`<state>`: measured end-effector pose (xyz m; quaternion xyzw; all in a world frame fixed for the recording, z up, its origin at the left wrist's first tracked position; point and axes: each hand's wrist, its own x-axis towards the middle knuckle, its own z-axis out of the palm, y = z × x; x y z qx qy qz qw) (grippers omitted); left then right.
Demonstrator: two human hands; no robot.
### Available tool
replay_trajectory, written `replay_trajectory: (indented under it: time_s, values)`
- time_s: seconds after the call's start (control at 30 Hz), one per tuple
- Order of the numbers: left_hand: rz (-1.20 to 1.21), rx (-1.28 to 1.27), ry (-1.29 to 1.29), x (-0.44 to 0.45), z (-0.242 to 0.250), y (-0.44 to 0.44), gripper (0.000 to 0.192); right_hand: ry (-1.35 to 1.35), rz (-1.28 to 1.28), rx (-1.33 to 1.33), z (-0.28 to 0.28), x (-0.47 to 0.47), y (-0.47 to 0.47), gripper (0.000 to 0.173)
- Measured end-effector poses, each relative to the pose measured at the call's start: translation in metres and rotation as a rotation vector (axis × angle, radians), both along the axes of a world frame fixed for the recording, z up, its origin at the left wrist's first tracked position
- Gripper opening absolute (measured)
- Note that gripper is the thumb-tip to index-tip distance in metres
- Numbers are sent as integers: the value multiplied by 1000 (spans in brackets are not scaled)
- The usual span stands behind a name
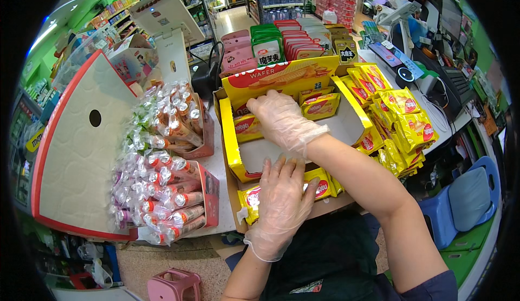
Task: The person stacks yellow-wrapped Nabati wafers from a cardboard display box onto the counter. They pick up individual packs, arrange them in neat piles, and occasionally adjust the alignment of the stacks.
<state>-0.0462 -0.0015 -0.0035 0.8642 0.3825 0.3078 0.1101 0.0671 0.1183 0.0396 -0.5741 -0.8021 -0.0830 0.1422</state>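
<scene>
Both hands wear thin clear gloves. My right hand point(282, 120) reaches into a yellow wafer display box point(353, 106), fingers curled down at the wafer packets point(246, 128) along its back left; whether it grips one is hidden. My left hand point(284, 203) lies palm down, fingers spread, at the box's front edge, over a row of yellow wafer packets point(319, 183). These lie in a brown cardboard carton point(333, 206) around the display box. More packets point(320, 106) stand in the box's back right part. Its raised back flap point(292, 73) shows printed wafers.
Wrapped tube-shaped sweets fill two boxes point(211, 195) at the left, beside a large red-edged board point(73, 155). Piled wafer packets point(410, 126) lie to the right. Behind stand snack pouches point(268, 51) and a white screen stand point(174, 53). A blue chair point(467, 199) is at the right.
</scene>
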Motion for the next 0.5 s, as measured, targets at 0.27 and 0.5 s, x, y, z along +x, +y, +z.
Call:
replay_trajectory:
  time_s: [0.27, 0.5]
  values:
    - [-13, -1, 1, 0, 1, -1, 47, -53, 82, 440, -36, -2, 21, 18]
    - [-15, -9, 16, 0, 1, 0, 47, -66, 82, 564, -38, -4, 22, 6]
